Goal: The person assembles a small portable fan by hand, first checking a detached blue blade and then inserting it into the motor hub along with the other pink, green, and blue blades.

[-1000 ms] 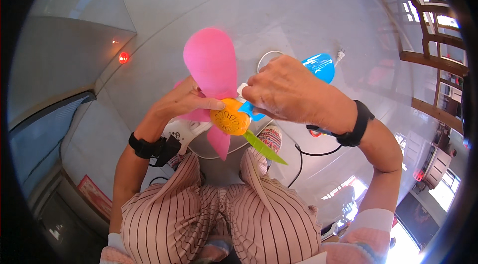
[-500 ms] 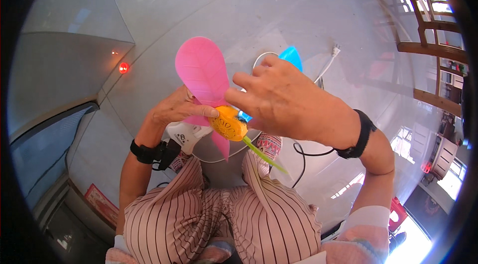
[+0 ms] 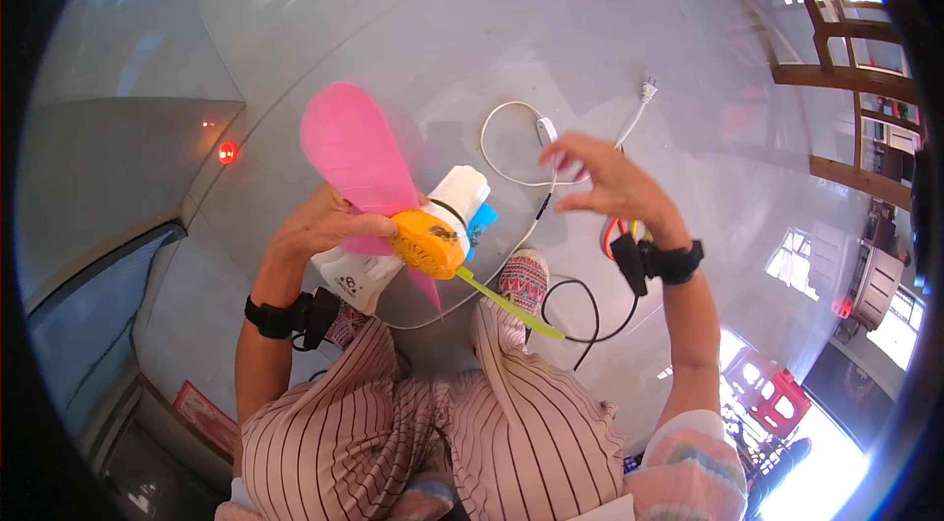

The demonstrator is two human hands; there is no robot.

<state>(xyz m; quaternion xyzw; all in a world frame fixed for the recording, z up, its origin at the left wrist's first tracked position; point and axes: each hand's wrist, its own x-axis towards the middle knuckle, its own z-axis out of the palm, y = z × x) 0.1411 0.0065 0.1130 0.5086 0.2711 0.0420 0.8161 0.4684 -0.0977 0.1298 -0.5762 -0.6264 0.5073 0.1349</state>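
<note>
My left hand (image 3: 329,223) is closed on a small fan, its thumb pressed against the yellow hub (image 3: 429,244). A broad pink blade (image 3: 356,143) rises from the hub, with more pink showing below the fingers. A thin green blade (image 3: 511,305), seen edge-on, points toward my right knee. Beside the hub lies a blue part (image 3: 480,228), with a white housing (image 3: 462,189) behind it. Under my left hand is a white base (image 3: 359,275) with dark marks. Apart from the fan, my right hand (image 3: 615,185) is raised and holds nothing, fingers spread and curved.
A white cord with an inline switch (image 3: 547,132) loops on the tiled floor, its plug (image 3: 648,88) lying farther off. Black cable (image 3: 590,337) curls by my right shoe (image 3: 523,280). Wooden furniture (image 3: 851,79) stands at right; a red light (image 3: 228,152) shows at left.
My right hand has let go of the fan and moved right, its fingers opening. The fan has shifted slightly left and turned; its white housing now shows, and the blue part beyond my hand is gone from there.
</note>
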